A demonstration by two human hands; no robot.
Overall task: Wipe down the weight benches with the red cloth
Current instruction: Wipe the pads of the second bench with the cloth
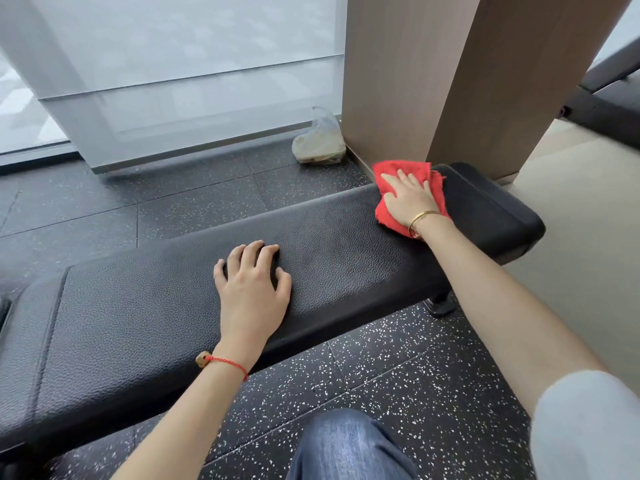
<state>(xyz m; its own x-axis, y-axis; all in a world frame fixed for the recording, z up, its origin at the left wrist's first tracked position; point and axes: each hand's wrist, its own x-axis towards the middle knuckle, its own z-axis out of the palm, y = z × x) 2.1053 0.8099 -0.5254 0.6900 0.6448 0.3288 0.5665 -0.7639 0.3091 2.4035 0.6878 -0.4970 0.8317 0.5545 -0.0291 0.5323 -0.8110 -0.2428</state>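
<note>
Head view: left hand (251, 282) rests mid-bench (145, 306), fingers lightly curled, holding nothing. Farther along, right hand (410, 197) presses the red cloth (398, 169) flat, fingers spread, near the far end. Wiped area cannot be judged; a second bench (609, 95) beyond likely remains.

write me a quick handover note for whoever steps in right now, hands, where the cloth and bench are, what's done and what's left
Left hand: bare, resting on the middle of the black bench, fingers slightly bent, holding nothing.
Right hand: flat on the red cloth, pressing it onto the bench pad near its far right end.
Cloth is spread under the palm, beside the wooden pillar.
Done: cannot tell from this view how much of the pad is already wiped.
Left: likely the rest of this pad toward the left, then the second bench partly visible at upper right.
A plastic bag sits on the floor behind the bench.
</note>
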